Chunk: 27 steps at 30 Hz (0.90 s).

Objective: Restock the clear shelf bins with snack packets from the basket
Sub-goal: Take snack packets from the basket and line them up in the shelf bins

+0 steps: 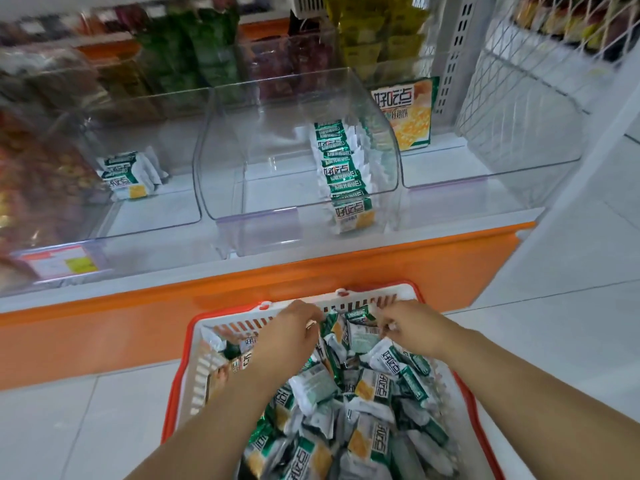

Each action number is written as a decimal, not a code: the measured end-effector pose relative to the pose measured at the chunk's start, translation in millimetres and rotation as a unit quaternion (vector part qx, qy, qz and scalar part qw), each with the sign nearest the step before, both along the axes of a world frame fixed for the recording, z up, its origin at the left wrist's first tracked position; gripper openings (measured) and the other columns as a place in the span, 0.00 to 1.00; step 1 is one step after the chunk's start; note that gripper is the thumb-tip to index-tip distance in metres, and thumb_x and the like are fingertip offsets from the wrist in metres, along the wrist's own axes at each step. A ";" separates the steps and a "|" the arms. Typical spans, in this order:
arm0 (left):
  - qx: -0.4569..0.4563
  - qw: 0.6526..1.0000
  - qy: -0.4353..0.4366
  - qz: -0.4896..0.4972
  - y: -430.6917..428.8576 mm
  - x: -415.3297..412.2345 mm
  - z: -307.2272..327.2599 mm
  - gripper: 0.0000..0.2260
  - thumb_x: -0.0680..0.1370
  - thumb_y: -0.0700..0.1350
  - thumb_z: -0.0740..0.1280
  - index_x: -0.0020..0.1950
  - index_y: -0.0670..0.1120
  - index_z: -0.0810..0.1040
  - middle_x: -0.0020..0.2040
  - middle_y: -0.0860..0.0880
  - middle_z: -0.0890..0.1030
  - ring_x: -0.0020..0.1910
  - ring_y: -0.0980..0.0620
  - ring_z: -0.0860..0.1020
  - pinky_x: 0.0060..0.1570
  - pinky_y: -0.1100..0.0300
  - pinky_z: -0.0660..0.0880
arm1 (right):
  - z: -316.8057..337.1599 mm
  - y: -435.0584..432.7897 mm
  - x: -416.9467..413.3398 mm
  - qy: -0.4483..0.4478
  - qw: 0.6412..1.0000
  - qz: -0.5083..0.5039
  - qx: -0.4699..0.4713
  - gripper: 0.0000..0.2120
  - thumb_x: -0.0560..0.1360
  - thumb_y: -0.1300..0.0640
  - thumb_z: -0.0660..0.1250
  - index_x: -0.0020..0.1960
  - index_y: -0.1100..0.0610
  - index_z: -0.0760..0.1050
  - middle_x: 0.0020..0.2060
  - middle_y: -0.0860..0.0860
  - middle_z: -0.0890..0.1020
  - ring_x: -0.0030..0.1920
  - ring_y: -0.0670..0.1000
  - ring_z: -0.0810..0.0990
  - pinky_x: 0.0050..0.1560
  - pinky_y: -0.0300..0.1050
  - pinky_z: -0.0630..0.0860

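Observation:
A white basket with a red rim (180,372) stands on the floor below me, heaped with green-and-white snack packets (349,403). Both hands reach into its far end. My left hand (287,336) is curled down among the packets, fingers closing on one at the pile's top. My right hand (412,325) pinches a packet near the basket's far wall. On the shelf above, the middle clear bin (221,188) holds an upright row of the same packets (341,174) along its right side. The left clear bin (69,188) holds a few packets (130,174).
The orange shelf front (311,271) runs just beyond the basket. The right clear bin (485,168) shows only a large green-and-yellow product card (407,112) behind it. Bins of other snacks fill the shelf behind and left. A white wire rack (519,81) stands at right.

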<state>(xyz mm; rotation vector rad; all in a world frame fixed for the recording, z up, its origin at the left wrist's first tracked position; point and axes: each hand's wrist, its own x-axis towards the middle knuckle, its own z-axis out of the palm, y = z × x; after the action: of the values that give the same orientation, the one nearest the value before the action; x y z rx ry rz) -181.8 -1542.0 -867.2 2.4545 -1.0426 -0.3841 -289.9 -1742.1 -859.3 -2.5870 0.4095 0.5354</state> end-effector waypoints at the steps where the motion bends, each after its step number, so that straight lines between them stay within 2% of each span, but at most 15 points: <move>1: 0.040 0.999 0.020 -0.003 6.4 -1.1 -10.2 0.10 0.80 0.44 0.60 0.59 0.50 0.77 0.62 0.52 0.74 0.52 0.52 0.78 0.52 0.56 0.77 | -6.0 -3.7 -2.9 0.017 1.000 -0.014 -0.006 0.11 0.79 0.60 0.61 0.60 0.55 0.75 0.62 0.54 0.77 0.57 0.53 0.77 0.53 0.42 0.70; 3: 0.092 0.994 0.061 -0.010 16.7 -3.5 -26.2 0.11 0.81 0.45 0.59 0.61 0.51 0.76 0.66 0.52 0.69 0.53 0.52 0.78 0.54 0.56 0.76 | -16.0 -11.4 -8.8 0.057 0.998 -0.025 -0.020 0.12 0.78 0.61 0.62 0.61 0.55 0.73 0.61 0.55 0.77 0.56 0.54 0.77 0.52 0.43 0.71; 5: 0.136 0.987 0.086 -0.026 20.4 -4.6 -35.9 0.13 0.81 0.48 0.59 0.65 0.52 0.73 0.70 0.52 0.65 0.60 0.51 0.75 0.61 0.56 0.73 | -21.5 -14.4 -13.4 0.103 0.994 -0.017 -0.040 0.18 0.77 0.61 0.63 0.66 0.56 0.69 0.60 0.56 0.76 0.54 0.54 0.77 0.51 0.44 0.73; 8: 0.160 0.982 0.098 -0.035 18.9 -4.0 -41.8 0.15 0.81 0.52 0.59 0.68 0.52 0.71 0.72 0.52 0.62 0.61 0.50 0.74 0.64 0.56 0.69 | -32.2 -10.4 -13.2 0.126 0.986 0.017 -0.105 0.22 0.76 0.61 0.64 0.69 0.57 0.66 0.59 0.57 0.76 0.57 0.57 0.77 0.56 0.48 0.75; 12: 0.188 0.977 0.097 -0.044 17.1 -4.7 -43.4 0.17 0.80 0.53 0.60 0.69 0.52 0.69 0.73 0.51 0.60 0.67 0.45 0.69 0.64 0.52 0.70 | -32.9 -1.7 -9.5 0.106 0.980 0.024 -0.164 0.16 0.76 0.66 0.62 0.63 0.60 0.70 0.56 0.57 0.77 0.55 0.57 0.77 0.49 0.47 0.73; 15: 0.196 0.975 0.091 -0.048 17.4 -8.0 -39.4 0.20 0.80 0.54 0.60 0.72 0.53 0.66 0.74 0.52 0.59 0.69 0.46 0.67 0.66 0.49 0.68 | -23.7 -8.7 -8.2 0.060 0.989 -0.010 -0.137 0.13 0.74 0.68 0.61 0.57 0.59 0.75 0.54 0.56 0.79 0.52 0.56 0.78 0.48 0.45 0.74; 17: 0.172 0.982 0.053 -0.052 14.1 -9.9 -29.5 0.21 0.80 0.54 0.60 0.72 0.54 0.65 0.74 0.53 0.61 0.70 0.49 0.66 0.69 0.50 0.65 | -8.1 -15.4 -4.8 0.019 0.996 -0.032 -0.081 0.11 0.75 0.65 0.63 0.54 0.55 0.77 0.57 0.52 0.79 0.54 0.52 0.78 0.50 0.42 0.73; 19: 0.083 0.994 0.042 -0.058 4.4 -12.9 -9.8 0.20 0.80 0.53 0.62 0.72 0.54 0.66 0.72 0.55 0.64 0.69 0.53 0.67 0.68 0.55 0.65 | 17.6 -16.0 -0.5 -0.016 1.000 -0.022 -0.005 0.10 0.76 0.61 0.66 0.56 0.53 0.79 0.59 0.48 0.79 0.55 0.47 0.77 0.51 0.38 0.70; 21: -0.017 0.993 0.099 -0.067 -11.1 -20.0 20.4 0.23 0.78 0.54 0.65 0.72 0.55 0.65 0.67 0.59 0.70 0.65 0.59 0.70 0.64 0.64 0.67 | 46.2 -9.4 3.1 -0.045 0.998 0.003 0.048 0.10 0.76 0.58 0.67 0.57 0.52 0.79 0.57 0.46 0.80 0.53 0.44 0.76 0.51 0.36 0.69; 23: -0.054 0.982 0.161 -0.085 -26.1 -28.2 50.2 0.28 0.75 0.54 0.69 0.72 0.56 0.62 0.59 0.62 0.73 0.59 0.64 0.73 0.58 0.70 0.69 | 71.1 -0.4 5.4 -0.081 0.995 0.015 0.060 0.09 0.75 0.57 0.68 0.55 0.50 0.80 0.51 0.43 0.80 0.50 0.43 0.76 0.47 0.35 0.70; 24: -0.057 0.980 0.163 -0.097 -31.6 -31.0 61.3 0.28 0.74 0.53 0.70 0.71 0.57 0.63 0.57 0.62 0.74 0.55 0.65 0.75 0.54 0.72 0.70 | 82.4 4.2 5.4 -0.099 0.993 0.014 0.063 0.07 0.75 0.56 0.68 0.52 0.49 0.79 0.47 0.42 0.79 0.48 0.43 0.76 0.44 0.35 0.70; 27: -0.055 0.989 0.095 -0.099 -38.7 -29.4 87.2 0.25 0.73 0.51 0.72 0.67 0.56 0.66 0.54 0.58 0.78 0.46 0.59 0.78 0.46 0.65 0.75 | 111.7 14.0 2.0 -0.164 0.981 -0.013 0.105 0.06 0.73 0.55 0.71 0.45 0.45 0.76 0.40 0.41 0.77 0.42 0.40 0.77 0.41 0.36 0.72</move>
<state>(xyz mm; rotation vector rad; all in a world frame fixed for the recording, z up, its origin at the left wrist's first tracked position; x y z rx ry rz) -211.3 -1580.8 -780.0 2.1775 -1.1941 -0.5944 -287.9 -1728.1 -747.6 -2.4014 0.2578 0.1266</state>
